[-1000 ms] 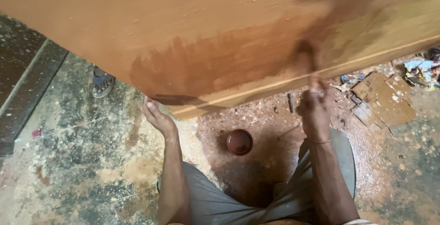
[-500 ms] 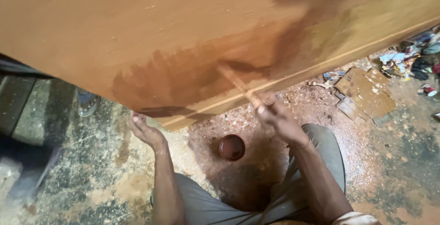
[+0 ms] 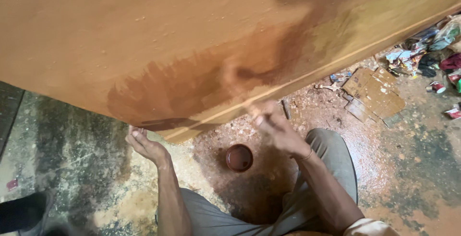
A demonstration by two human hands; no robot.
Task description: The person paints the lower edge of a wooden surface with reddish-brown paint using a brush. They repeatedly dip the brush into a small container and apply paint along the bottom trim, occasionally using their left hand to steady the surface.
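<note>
Two hands [image 3: 146, 144] [image 3: 276, 130], one panel [image 3: 144, 39], one bowl [image 3: 239, 157]

Even, warm, diffuse daylight; no glare. The wooden panel [image 3: 192, 39] is evenly lit, with a soft dark shadow across its upper right. The right hand [image 3: 276, 130] is smeared by motion blur; the left hand [image 3: 146, 144] is sharper. The stained floor [image 3: 72, 168] darkens towards the left edge.

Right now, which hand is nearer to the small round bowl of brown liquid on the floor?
Right. The right hand is just above and right of the bowl; the left hand is farther left, its fingers under the wooden panel's edge.
</note>
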